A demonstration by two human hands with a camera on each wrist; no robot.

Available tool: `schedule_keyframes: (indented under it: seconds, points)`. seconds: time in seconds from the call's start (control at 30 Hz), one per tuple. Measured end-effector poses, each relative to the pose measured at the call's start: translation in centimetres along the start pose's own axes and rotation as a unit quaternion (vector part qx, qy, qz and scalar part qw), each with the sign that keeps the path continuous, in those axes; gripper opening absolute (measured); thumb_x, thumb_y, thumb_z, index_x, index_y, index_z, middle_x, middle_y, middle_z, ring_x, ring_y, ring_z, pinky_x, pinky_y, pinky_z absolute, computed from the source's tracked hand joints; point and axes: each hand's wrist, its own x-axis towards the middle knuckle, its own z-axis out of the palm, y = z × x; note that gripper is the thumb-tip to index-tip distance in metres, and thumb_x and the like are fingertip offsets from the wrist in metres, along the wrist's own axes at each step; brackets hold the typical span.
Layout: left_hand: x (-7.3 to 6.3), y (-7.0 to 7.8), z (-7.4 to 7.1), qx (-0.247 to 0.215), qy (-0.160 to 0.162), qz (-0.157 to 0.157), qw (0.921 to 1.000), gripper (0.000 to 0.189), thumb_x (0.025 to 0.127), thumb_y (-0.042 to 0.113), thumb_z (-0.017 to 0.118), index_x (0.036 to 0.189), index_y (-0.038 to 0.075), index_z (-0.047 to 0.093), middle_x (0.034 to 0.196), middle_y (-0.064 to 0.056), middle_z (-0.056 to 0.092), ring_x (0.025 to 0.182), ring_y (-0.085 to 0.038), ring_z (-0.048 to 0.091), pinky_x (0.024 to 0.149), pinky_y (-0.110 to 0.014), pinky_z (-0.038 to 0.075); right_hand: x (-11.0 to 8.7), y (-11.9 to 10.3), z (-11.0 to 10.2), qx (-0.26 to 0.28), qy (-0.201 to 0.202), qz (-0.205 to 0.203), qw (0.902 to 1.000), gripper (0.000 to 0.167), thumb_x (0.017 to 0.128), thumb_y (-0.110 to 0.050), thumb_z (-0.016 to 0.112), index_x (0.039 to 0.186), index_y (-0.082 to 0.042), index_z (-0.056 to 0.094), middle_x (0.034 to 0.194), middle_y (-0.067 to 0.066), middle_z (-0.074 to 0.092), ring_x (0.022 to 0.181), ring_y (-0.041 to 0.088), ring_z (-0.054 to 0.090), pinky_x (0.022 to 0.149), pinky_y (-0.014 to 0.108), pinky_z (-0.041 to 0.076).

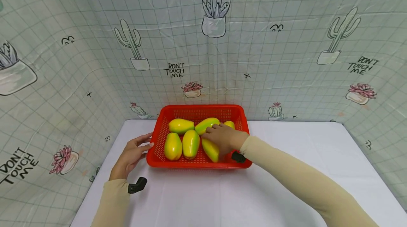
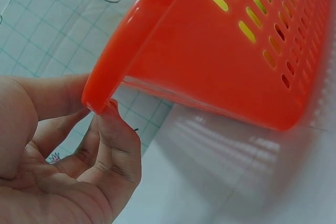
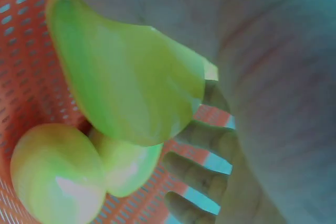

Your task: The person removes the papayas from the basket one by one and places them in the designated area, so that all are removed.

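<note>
A red plastic basket with slotted sides holds several smooth, oblong yellow-green fruits, shaped like mangoes or small papayas. My left hand pinches the basket's left rim; in the left wrist view a finger curls under the rim's edge. Reaching in from the right, my right hand grips one fruit near the basket's front right. In the right wrist view that fruit lies between the thumb and the spread fingers, its tapered end toward the upper left. Part of another fruit shows behind the right hand.
Two fruits stand side by side at the basket's front left, the left fruit and its neighbour. Two more lie behind them, a left one and a middle one. The basket rests on a white table before a patterned cloth backdrop.
</note>
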Motion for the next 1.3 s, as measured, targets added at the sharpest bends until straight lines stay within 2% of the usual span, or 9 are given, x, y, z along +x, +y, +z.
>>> schedule_keyframes:
  seconds: [0.1, 0.2, 0.4, 0.57, 0.97, 1.3]
  points:
    - [-0.1, 0.0, -0.1, -0.003, -0.005, 0.01, 0.9999, 0.061, 0.107, 0.013, 0.062, 0.163, 0.004, 0.039, 0.16, -0.024, 0.039, 0.116, -0.025, 0.057, 0.084, -0.021, 0.058, -0.7, 0.4, -0.4, 0.015, 0.035, -0.014, 0.9992, 0.093, 0.077, -0.034, 0.094, 0.156, -0.014, 0.049, 0.153, 0.009, 0.052, 0.146, 0.036, 0.043, 0.122, 0.057, 0.035]
    - [-0.1, 0.0, -0.1, -0.004, -0.008, 0.013, 0.9999, 0.061, 0.108, 0.013, 0.061, 0.163, 0.004, 0.038, 0.16, -0.025, 0.038, 0.113, -0.023, 0.058, 0.083, -0.02, 0.058, -1.4, 1.0, -0.7, 0.034, 0.074, -0.025, 0.9964, 0.093, 0.077, -0.032, 0.094, 0.156, -0.013, 0.049, 0.152, 0.01, 0.052, 0.144, 0.037, 0.044, 0.121, 0.057, 0.037]
    - [-0.1, 0.1, 0.0, -0.005, -0.007, 0.005, 1.0, 0.062, 0.107, 0.014, 0.062, 0.164, 0.005, 0.038, 0.16, -0.024, 0.038, 0.119, -0.027, 0.056, 0.085, -0.021, 0.057, -3.5, 1.9, -1.4, 0.067, 0.153, -0.027, 0.9856, 0.092, 0.074, -0.033, 0.094, 0.153, -0.012, 0.051, 0.149, 0.009, 0.054, 0.138, 0.034, 0.047, 0.119, 0.056, 0.038]
    - [-0.1, 0.0, 0.0, -0.001, 0.0, -0.004, 1.0, 0.062, 0.107, 0.014, 0.063, 0.164, 0.007, 0.038, 0.16, -0.024, 0.039, 0.122, -0.029, 0.055, 0.085, -0.02, 0.056, -5.4, 2.6, -1.4, 0.065, 0.204, -0.029, 0.9763, 0.095, 0.073, -0.032, 0.097, 0.153, -0.01, 0.052, 0.148, 0.011, 0.054, 0.138, 0.036, 0.047, 0.116, 0.057, 0.041]
    - [-0.3, 0.1, 0.3, -0.001, 0.0, 0.001, 1.0, 0.062, 0.107, 0.013, 0.061, 0.164, 0.005, 0.038, 0.16, -0.025, 0.038, 0.118, -0.026, 0.056, 0.082, -0.02, 0.056, -9.7, 4.6, -0.5, 0.066, 0.281, -0.016, 0.9572, 0.096, 0.071, -0.029, 0.099, 0.152, -0.009, 0.052, 0.15, 0.013, 0.053, 0.137, 0.038, 0.049, 0.115, 0.059, 0.043]
    - [-0.3, 0.2, 0.3, -0.001, 0.004, -0.008, 1.0, 0.061, 0.107, 0.013, 0.061, 0.164, 0.007, 0.038, 0.16, -0.024, 0.038, 0.118, -0.026, 0.056, 0.082, -0.019, 0.056, -13.1, 6.1, 0.0, 0.083, 0.314, 0.021, 0.9455, 0.096, 0.071, -0.026, 0.099, 0.153, -0.01, 0.051, 0.153, 0.017, 0.052, 0.134, 0.041, 0.05, 0.109, 0.062, 0.046]
